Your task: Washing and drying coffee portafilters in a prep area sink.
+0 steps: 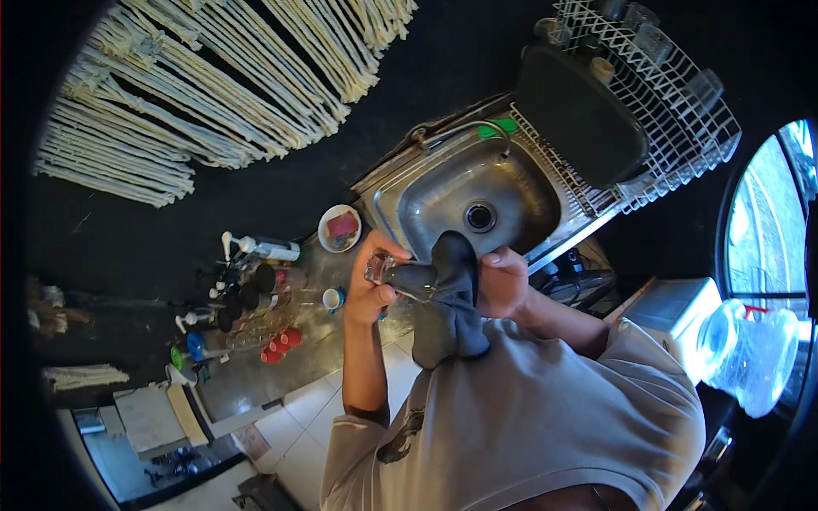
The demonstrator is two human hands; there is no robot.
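Note:
My left hand (370,284) grips a small clear drinking glass (377,265) by its base, tipped on its side with its mouth toward my right hand. Part of a dark grey cloth (450,319) is tucked inside the glass. The rest of the cloth bunches up beside it and hangs down in front of my shirt. My right hand (505,281) holds the cloth from the other side, its fingers mostly hidden behind the fabric. Both hands are in front of the near edge of a stainless steel sink (422,198).
Beyond the sink, a white wire dish rack (696,147) holds several glasses and a dark tray (575,121). On the counter at left are a white bowl (323,236) with a sponge, a cup (332,298), red cups (281,343) and a pump bottle (271,249). A curved faucet (460,131) overhangs the basin.

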